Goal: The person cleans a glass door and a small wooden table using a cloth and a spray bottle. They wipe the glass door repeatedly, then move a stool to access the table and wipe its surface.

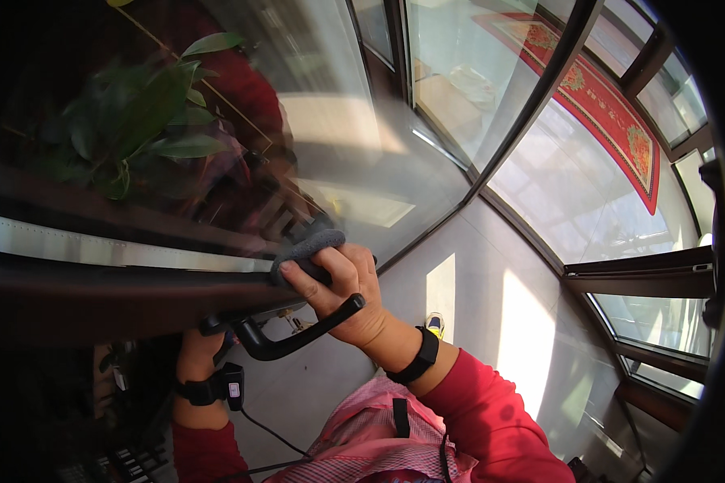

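My right hand [344, 284] grips a dark grey cloth [314, 244] and holds it against the lower edge of a glass pane [350, 151], beside its dark frame [157, 296]. Below that wrist, a black lever door handle [296, 338] juts out from the frame. Some keys [296, 320] show beside the handle. My left hand [200, 350] is at the frame's near side, by the handle's base. Its fingers are hidden behind the door, so I cannot tell what they hold.
Green plant leaves [151, 121] show at the pane, amid reflections. Dark-framed glass panels [519, 133] stand to the right, with a red patterned mat [616, 115] beyond them. A shoe [435, 324] rests on the sunlit tiled floor [483, 284]. A black cable [272, 431] runs from my left wrist device [232, 386].
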